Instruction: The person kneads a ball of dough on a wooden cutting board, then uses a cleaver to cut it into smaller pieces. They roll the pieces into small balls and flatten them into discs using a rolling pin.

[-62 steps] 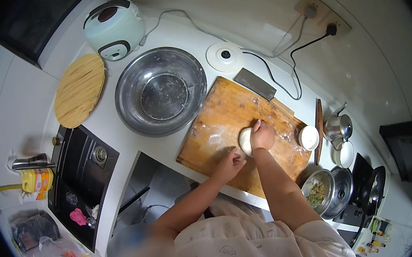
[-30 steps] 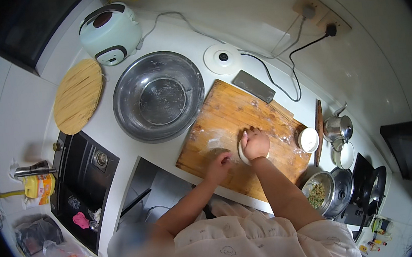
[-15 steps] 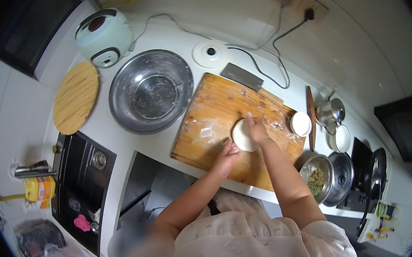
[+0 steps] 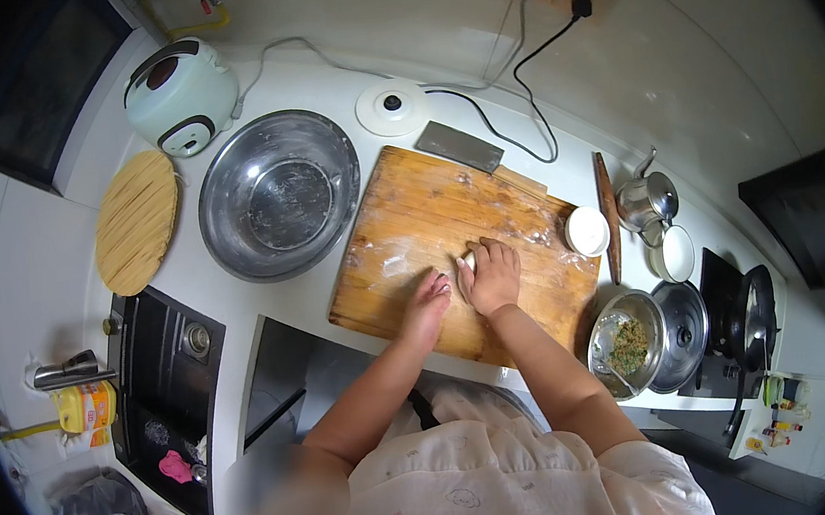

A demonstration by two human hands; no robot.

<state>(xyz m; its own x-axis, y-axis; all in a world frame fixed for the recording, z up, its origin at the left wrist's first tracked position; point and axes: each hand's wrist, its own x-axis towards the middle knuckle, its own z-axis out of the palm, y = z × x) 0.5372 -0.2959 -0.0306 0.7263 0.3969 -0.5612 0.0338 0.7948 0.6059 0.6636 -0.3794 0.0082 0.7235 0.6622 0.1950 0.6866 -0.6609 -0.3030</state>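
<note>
On the floured wooden cutting board (image 4: 391,290), a pale piece of dough (image 4: 469,261) lies mostly under my right hand (image 4: 493,277). The fingers of that hand curve over the dough, so only a small part of it shows at the thumb side. My left hand (image 4: 427,306) is just to the left, slightly apart from it, with fingers loosely extended and nothing visible in them. White flour patches mark the board around both hands. At the board's far edge rests a cleaver (image 4: 459,146) with a wooden handle.
A large metal basin (image 4: 216,203) stands left of the board. To the right are a white bowl (image 4: 587,231), a rolling pin (image 4: 610,222), a steel kettle (image 4: 646,201) and a metal bowl of chopped filling (image 4: 629,345). A rice cooker (image 4: 179,96) sits at the back left.
The flat dough round is now folded or gathered and largely covered by my right hand. My left hand has come off its edge. The whole view has shifted slightly.
</note>
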